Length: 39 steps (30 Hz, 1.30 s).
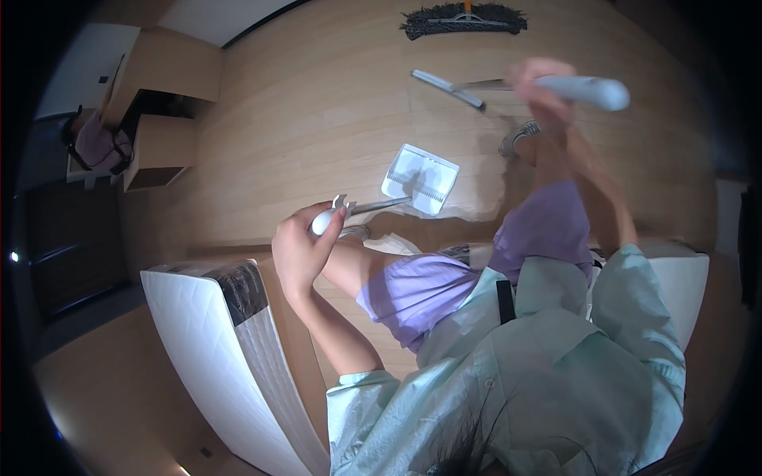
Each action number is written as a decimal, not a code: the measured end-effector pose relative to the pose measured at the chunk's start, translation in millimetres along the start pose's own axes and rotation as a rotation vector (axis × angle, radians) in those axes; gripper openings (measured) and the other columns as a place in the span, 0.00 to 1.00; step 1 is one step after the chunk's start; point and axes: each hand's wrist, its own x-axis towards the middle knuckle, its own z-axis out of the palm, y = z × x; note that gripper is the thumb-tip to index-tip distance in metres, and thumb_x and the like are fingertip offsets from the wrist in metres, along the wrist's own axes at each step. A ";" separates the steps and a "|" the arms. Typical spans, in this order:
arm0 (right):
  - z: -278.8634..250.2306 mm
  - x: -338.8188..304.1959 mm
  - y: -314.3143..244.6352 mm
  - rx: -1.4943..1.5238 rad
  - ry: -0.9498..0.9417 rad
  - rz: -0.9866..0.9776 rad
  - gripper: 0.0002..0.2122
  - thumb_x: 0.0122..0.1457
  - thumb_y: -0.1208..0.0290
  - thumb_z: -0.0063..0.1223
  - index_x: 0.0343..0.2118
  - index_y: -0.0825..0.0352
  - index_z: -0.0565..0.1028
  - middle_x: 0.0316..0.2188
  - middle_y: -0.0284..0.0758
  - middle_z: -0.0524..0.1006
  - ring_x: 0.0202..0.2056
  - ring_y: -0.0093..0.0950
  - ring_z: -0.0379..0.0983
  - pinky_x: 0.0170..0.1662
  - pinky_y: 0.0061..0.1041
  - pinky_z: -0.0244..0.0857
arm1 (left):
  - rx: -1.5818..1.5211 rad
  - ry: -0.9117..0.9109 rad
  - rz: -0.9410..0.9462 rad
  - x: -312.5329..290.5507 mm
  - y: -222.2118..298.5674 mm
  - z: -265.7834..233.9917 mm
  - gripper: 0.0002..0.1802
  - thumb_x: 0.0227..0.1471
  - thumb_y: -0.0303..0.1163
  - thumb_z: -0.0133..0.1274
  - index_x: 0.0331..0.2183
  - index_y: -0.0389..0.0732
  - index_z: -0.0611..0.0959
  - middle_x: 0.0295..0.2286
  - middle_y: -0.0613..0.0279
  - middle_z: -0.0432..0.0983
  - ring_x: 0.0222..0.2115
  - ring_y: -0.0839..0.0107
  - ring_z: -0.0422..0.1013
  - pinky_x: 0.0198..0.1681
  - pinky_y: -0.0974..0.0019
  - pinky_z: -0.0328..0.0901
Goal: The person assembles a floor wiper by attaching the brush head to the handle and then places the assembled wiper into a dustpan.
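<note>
— What does the left hand have, centre-left of the frame?

— Its fingers are wrapped tight round the pale grip of a long-handled dustpan; the thin metal shaft runs up and right to the white pan, which sits on the wooden floor just above centre, its ribbed edge facing lower right

— And the right hand?

— Upper right of the frame, raised, fingers clenched round the pale handle of a floor squeegee, whose narrow grey blade lies angled at upper centre, well apart from the pan. That hand is motion-blurred, so the exact finger placement is hard to read

— What else frames the scene?

— The person wears a pale green shirt and lilac shorts, knees bent; one shoe shows below the right hand. A dark bristled broom head lies at the top edge. A white mattress with a dark-patterned end slants across the lower left, and wooden box-shaped furniture stands at upper left
</note>
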 end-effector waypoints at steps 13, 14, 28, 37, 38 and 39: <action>155.6 -163.1 30.0 0.049 -0.345 0.071 0.19 0.42 0.69 0.68 0.17 0.59 0.61 0.13 0.31 0.61 0.15 0.32 0.59 0.20 0.30 0.50 | 0.016 0.025 -0.018 6.2 10.9 3.3 0.21 0.49 0.52 0.62 0.34 0.44 0.89 0.24 0.53 0.81 0.26 0.56 0.78 0.33 0.61 0.71; 152.0 -152.9 18.0 0.052 -0.345 0.071 0.19 0.42 0.69 0.68 0.17 0.59 0.61 0.13 0.31 0.61 0.15 0.32 0.59 0.20 0.30 0.50 | 0.018 0.025 -0.021 6.1 8.7 5.6 0.21 0.49 0.52 0.62 0.34 0.44 0.89 0.24 0.53 0.81 0.26 0.56 0.78 0.33 0.61 0.71; 49.5 26.9 -44.5 0.288 0.280 0.180 0.18 0.59 0.71 0.46 0.14 0.58 0.56 0.09 0.23 0.51 0.13 0.18 0.44 0.20 0.23 0.41 | 0.079 -0.024 0.026 9.8 14.5 3.1 0.25 0.51 0.57 0.57 0.34 0.44 0.89 0.23 0.55 0.82 0.26 0.55 0.79 0.32 0.59 0.72; 91.9 -4.2 30.4 -0.088 -0.387 0.082 0.11 0.45 0.77 0.60 0.16 0.66 0.66 0.14 0.31 0.65 0.18 0.21 0.62 0.22 0.25 0.55 | 0.100 -0.030 -0.010 -3.0 30.9 -13.0 0.23 0.51 0.55 0.57 0.30 0.44 0.90 0.19 0.56 0.80 0.24 0.55 0.78 0.30 0.58 0.71; 96.1 -19.0 44.4 -0.173 -0.470 0.192 0.11 0.42 0.77 0.61 0.16 0.66 0.66 0.14 0.31 0.64 0.18 0.21 0.60 0.22 0.26 0.55 | 0.100 -0.030 -0.007 -2.6 31.4 -12.1 0.23 0.51 0.55 0.57 0.30 0.44 0.90 0.19 0.56 0.80 0.24 0.55 0.78 0.30 0.58 0.71; 99.3 -35.5 63.2 -0.188 -0.453 0.162 0.12 0.39 0.76 0.61 0.15 0.65 0.65 0.13 0.31 0.64 0.18 0.22 0.59 0.22 0.26 0.54 | 0.110 -0.028 -0.001 -1.7 32.5 -11.2 0.23 0.51 0.55 0.57 0.29 0.44 0.90 0.19 0.56 0.80 0.23 0.55 0.78 0.30 0.58 0.71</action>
